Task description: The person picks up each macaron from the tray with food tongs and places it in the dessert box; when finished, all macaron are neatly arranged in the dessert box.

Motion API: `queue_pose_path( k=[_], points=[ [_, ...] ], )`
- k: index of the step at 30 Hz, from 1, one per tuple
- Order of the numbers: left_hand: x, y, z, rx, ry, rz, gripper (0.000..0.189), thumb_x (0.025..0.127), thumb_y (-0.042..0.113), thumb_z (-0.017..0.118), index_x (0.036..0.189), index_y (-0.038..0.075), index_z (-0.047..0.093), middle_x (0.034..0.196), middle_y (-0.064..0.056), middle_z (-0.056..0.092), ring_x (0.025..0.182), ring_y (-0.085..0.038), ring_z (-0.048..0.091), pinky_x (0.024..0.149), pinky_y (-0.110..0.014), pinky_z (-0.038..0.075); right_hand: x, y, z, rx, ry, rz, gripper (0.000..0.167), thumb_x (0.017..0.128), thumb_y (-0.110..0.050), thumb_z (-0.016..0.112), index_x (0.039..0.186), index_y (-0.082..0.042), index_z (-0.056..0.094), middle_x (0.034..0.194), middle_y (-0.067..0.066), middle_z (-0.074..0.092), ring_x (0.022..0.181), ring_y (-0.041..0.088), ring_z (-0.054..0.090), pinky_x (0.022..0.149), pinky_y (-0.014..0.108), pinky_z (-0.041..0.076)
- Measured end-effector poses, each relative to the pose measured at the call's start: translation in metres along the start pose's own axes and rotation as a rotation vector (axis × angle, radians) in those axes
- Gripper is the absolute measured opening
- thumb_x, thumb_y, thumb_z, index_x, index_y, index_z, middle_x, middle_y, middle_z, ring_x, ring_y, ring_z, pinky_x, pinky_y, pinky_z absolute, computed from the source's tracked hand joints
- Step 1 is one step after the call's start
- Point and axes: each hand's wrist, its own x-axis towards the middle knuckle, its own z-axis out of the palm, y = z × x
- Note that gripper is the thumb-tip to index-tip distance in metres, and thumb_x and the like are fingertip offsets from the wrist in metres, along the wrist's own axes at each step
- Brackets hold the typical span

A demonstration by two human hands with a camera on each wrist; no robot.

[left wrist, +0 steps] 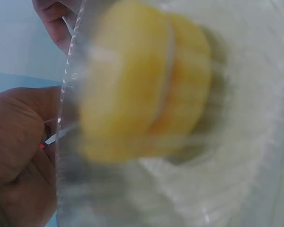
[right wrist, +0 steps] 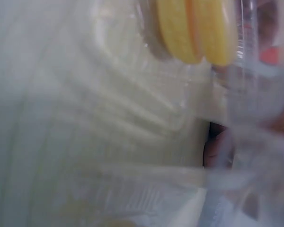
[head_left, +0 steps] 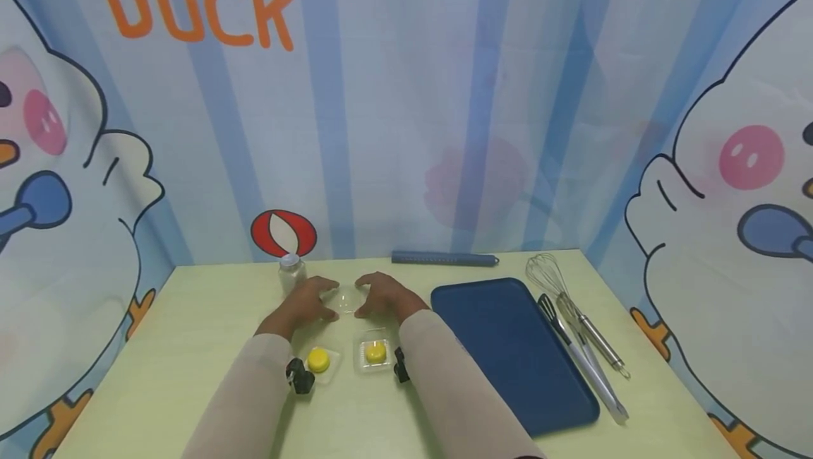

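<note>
Both hands meet over the table around a small clear plastic box (head_left: 346,299). My left hand (head_left: 303,306) pinches its left side between thumb and fingers, and my right hand (head_left: 387,296) pinches the right side. Nearer the body, a yellow macaron (head_left: 319,360) sits on a clear plastic piece by the left wrist. Another yellow macaron (head_left: 376,352) lies in a square clear container (head_left: 359,366) by the right wrist. In the left wrist view, a macaron (left wrist: 132,85) behind clear plastic looms large and blurred. Plastic also hides much of the right hand in the right wrist view.
A capped jar (head_left: 293,275) stands just behind the left hand. Right of the right arm lies a dark blue tray (head_left: 514,353), with a whisk (head_left: 593,335) and metal tongs (head_left: 587,374) beside it. A long blue bar (head_left: 444,259) lies along the back edge.
</note>
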Motion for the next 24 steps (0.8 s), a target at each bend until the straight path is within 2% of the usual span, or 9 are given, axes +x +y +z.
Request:
queue_pose_path(
  k=[6,10,13,16,18,21,24],
  points=[
    [-0.004,0.003,-0.002,-0.012,-0.009,0.012,0.069,0.084,0.006,0.091,0.147,-0.004,0.064,0.152,-0.030,0.060,0.144,-0.050,0.055,0.125,-0.062,0.043,-0.003,-0.001,-0.002,-0.020,-0.020,-0.039,0.068,0.094,-0.021,0.087,0.156,-0.013,0.059,0.160,0.014,0.059,0.147,0.033,0.058,0.124,0.048,0.047],
    [-0.005,0.004,-0.004,-0.043,-0.032,0.016,0.069,0.087,0.009,0.090,0.149,-0.002,0.062,0.153,-0.028,0.057,0.126,-0.044,0.067,0.111,-0.056,0.057,-0.004,0.002,-0.008,0.023,-0.037,-0.060,0.067,0.093,-0.021,0.088,0.154,-0.012,0.060,0.146,0.015,0.067,0.136,0.032,0.065,0.117,0.048,0.053],
    [-0.007,0.004,-0.007,-0.079,-0.048,0.015,0.069,0.089,0.010,0.089,0.151,-0.002,0.061,0.154,-0.027,0.055,0.115,-0.037,0.071,0.099,-0.050,0.063,-0.003,0.005,-0.012,0.106,-0.056,-0.073,0.067,0.092,-0.019,0.090,0.152,-0.010,0.061,0.131,0.014,0.072,0.124,0.030,0.069,0.109,0.046,0.057],
    [-0.010,0.006,-0.010,-0.096,-0.057,0.005,0.069,0.091,0.013,0.088,0.152,0.001,0.060,0.156,-0.026,0.053,0.120,-0.038,0.071,0.100,-0.050,0.064,-0.004,0.008,-0.016,0.184,-0.089,-0.095,0.068,0.092,-0.016,0.090,0.152,-0.006,0.060,0.122,0.012,0.075,0.112,0.027,0.072,0.101,0.043,0.059],
    [-0.013,0.008,-0.012,-0.105,-0.050,-0.003,0.068,0.092,0.015,0.087,0.153,0.003,0.060,0.157,-0.024,0.053,0.127,-0.041,0.069,0.103,-0.053,0.063,-0.005,0.008,-0.019,0.212,-0.104,-0.109,0.071,0.092,-0.017,0.089,0.154,-0.005,0.058,0.122,0.011,0.076,0.109,0.025,0.073,0.099,0.042,0.060],
    [-0.017,0.011,-0.014,-0.097,-0.028,0.002,0.067,0.093,0.019,0.086,0.154,0.007,0.060,0.157,-0.021,0.053,0.132,-0.041,0.067,0.107,-0.056,0.061,-0.010,0.005,-0.024,0.224,-0.108,-0.130,0.075,0.092,-0.021,0.089,0.157,-0.004,0.055,0.129,0.013,0.075,0.116,0.026,0.071,0.104,0.045,0.059],
    [-0.025,0.011,-0.016,-0.071,-0.002,0.026,0.067,0.094,0.022,0.086,0.154,0.008,0.060,0.157,-0.020,0.054,0.131,-0.040,0.067,0.109,-0.058,0.059,-0.013,0.000,-0.023,0.222,-0.106,-0.143,0.079,0.092,-0.024,0.090,0.159,-0.004,0.053,0.135,0.015,0.073,0.123,0.029,0.069,0.108,0.048,0.057]
  ],
)
